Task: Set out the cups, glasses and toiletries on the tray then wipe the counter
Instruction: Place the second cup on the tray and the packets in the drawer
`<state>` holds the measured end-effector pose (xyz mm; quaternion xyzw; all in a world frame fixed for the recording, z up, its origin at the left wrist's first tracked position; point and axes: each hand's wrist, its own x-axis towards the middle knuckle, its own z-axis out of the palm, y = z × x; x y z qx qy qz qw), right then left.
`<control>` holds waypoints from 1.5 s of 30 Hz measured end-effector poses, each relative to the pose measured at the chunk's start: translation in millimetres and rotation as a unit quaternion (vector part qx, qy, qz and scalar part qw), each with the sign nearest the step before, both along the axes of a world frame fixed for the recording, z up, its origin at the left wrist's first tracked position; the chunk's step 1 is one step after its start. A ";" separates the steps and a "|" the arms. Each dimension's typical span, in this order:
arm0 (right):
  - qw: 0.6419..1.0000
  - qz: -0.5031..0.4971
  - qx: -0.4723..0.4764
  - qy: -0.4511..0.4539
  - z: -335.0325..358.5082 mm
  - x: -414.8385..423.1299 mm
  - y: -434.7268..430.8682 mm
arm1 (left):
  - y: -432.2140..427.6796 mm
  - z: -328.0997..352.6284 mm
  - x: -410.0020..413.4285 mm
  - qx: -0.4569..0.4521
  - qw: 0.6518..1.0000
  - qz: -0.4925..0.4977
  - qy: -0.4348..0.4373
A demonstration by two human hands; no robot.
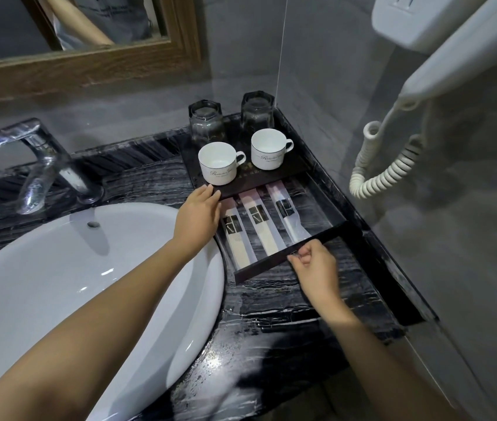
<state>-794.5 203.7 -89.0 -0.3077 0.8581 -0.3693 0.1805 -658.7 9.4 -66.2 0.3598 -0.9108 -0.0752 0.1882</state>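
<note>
A dark tray [274,264] stands on the black marble counter [286,317] in the right corner. On its raised back part stand two white cups [218,162] [268,148] and, behind them, two upturned glasses [206,123] [257,112]. Three wrapped toiletry sachets [235,235] [260,223] [286,211] lie side by side in the lower front part. My left hand [197,214] rests flat on the tray's left side, fingers at the raised shelf's corner. My right hand [312,262] pinches the tray's front rim.
A white sink basin [58,284] fills the left, with a chrome tap [37,165] behind it. A wall-mounted hair dryer [441,44] with a coiled cord [384,165] hangs at the right. A wood-framed mirror [89,62] is on the back wall.
</note>
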 end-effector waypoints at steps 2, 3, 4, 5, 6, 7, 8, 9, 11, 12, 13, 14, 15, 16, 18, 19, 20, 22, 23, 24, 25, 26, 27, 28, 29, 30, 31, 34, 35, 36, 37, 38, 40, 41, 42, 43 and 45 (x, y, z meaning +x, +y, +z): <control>1.000 -0.015 -0.017 -0.010 -2.6 1.6 -5.0 | -1.9 -1.5 0.2 0.010 1.000 -0.006 -0.019; 0.999 -0.022 -0.023 -0.013 -4.2 2.3 -7.9 | -2.6 -2.1 0.6 0.021 0.999 -0.006 -0.031; 0.999 -0.029 -0.027 -0.013 -5.8 2.7 -11.4 | -3.1 -2.0 1.2 0.033 0.999 -0.005 -0.042; 0.999 -0.033 -0.030 -0.009 -7.2 2.7 -15.7 | -3.4 -1.4 2.0 0.046 0.998 -0.005 -0.052; 0.999 -0.033 -0.030 -0.005 -7.9 2.1 -20.5 | -3.5 -0.4 2.7 0.057 0.997 -0.008 -0.059; 0.999 -0.032 -0.030 0.001 -8.3 0.9 -25.6 | -3.4 0.6 3.2 0.065 0.996 -0.014 -0.066; 0.999 -0.030 -0.029 0.007 -8.3 -0.6 -30.2 | -2.9 2.0 3.7 0.071 0.995 -0.020 -0.073; 0.999 -0.027 -0.028 0.013 -8.5 -2.2 -34.6 | -2.3 3.2 4.2 0.079 0.993 -0.025 -0.081; 0.999 -0.018 -0.028 0.019 -8.4 -5.2 -42.2 | -1.0 5.2 5.3 0.099 0.990 -0.030 -0.095; 0.999 -0.012 -0.029 0.016 -8.3 -6.4 -46.2 | -0.1 5.7 5.8 0.108 0.989 -0.031 -0.099; 0.999 -0.006 -0.033 0.010 -8.6 -7.7 -50.6 | 0.8 5.9 6.1 0.115 0.988 -0.032 -0.101; 0.999 0.001 -0.040 0.003 -8.8 -9.0 -55.5 | 1.7 6.3 6.2 0.121 0.987 -0.033 -0.103; 0.999 0.006 -0.047 -0.004 -9.7 -10.3 -60.7 | 2.4 6.5 6.2 0.125 0.986 -0.034 -0.105; 0.999 0.010 -0.052 -0.008 -9.8 -11.2 -65.8 | 2.8 6.6 6.2 0.128 0.985 -0.035 -0.106; 0.998 0.013 -0.057 -0.012 -9.5 -12.7 -75.7 | 2.4 6.3 6.4 0.131 0.985 -0.038 -0.105; 0.998 0.014 -0.058 -0.013 -9.4 -13.5 -80.4 | 2.0 5.7 6.6 0.130 0.985 -0.040 -0.104; 0.998 0.015 -0.059 -0.012 -8.9 -14.4 -85.1 | 1.9 5.3 6.8 0.129 0.985 -0.041 -0.104; 0.998 0.020 -0.061 -0.009 -7.9 -16.7 -95.4 | 1.9 3.9 7.0 0.125 0.986 -0.039 -0.101; 0.998 0.024 -0.061 -0.008 -7.2 -18.0 -100.6 | 1.8 3.2 7.1 0.123 0.987 -0.037 -0.098; 0.998 0.029 -0.059 -0.006 -6.2 -19.1 -105.8 | 2.0 2.8 7.0 0.118 0.988 -0.036 -0.096; 0.998 0.034 -0.057 -0.003 -5.5 -20.2 -110.7 | 2.0 2.0 7.1 0.113 0.988 -0.036 -0.094; 0.998 0.037 -0.054 0.000 -4.3 -21.2 -115.1 | 2.1 1.2 7.0 0.108 0.989 -0.036 -0.093; 0.998 0.039 -0.052 0.002 -3.8 -22.1 -119.0 | 2.0 0.4 7.0 0.105 0.990 -0.036 -0.092; 0.998 0.040 -0.052 0.005 -3.4 -22.6 -122.4 | 2.0 -0.2 6.7 0.102 0.990 -0.037 -0.091; 0.998 0.040 -0.051 0.008 -3.6 -22.9 -125.4 | 1.7 -1.1 6.7 0.098 0.990 -0.037 -0.090; 0.998 0.040 -0.051 0.009 -3.8 -22.6 -127.8 | 1.7 -1.9 6.6 0.096 0.991 -0.038 -0.088; 0.998 0.038 -0.053 0.010 -4.5 -21.9 -129.7 | 1.8 -2.7 6.7 0.095 0.991 -0.038 -0.084; 0.997 0.033 -0.064 0.019 -7.6 -18.3 -132.2 | 3.1 -5.0 6.1 0.091 0.993 -0.033 -0.072; 0.997 0.031 -0.065 0.023 -8.9 -17.0 -132.4 | 3.8 -6.4 5.6 0.089 0.994 -0.030 -0.064; 0.997 0.030 -0.064 0.029 -10.2 -15.3 -132.5 | 4.8 -7.7 5.0 0.086 0.994 -0.026 -0.055; 0.997 0.029 -0.064 0.033 -11.5 -13.6 -132.4 | 5.6 -9.1 4.5 0.084 0.995 -0.022 -0.047; 0.997 0.030 -0.064 0.038 -12.6 -11.8 -132.3 | 6.0 -10.3 4.1 0.083 0.996 -0.018 -0.041; 0.996 0.035 -0.061 0.052 -14.4 -8.5 -132.2 | 5.2 -11.6 4.1 0.081 0.996 -0.014 -0.039; 0.996 0.038 -0.054 0.059 -14.7 -6.9 -131.8 | 4.3 -11.9 4.5 0.079 0.996 -0.015 -0.040; 0.996 0.040 -0.044 0.066 -14.1 -5.3 -131.3 | 3.5 -11.8 5.6 0.078 0.996 -0.017 -0.043; 0.996 0.043 -0.034 0.071 -12.9 -3.8 -130.8 | 2.8 -11.1 7.2 0.078 0.996 -0.019 -0.048; 0.995 0.054 -0.010 0.083 -9.8 -1.4 -128.8 | 4.1 -9.1 13.0 0.081 0.995 -0.018 -0.059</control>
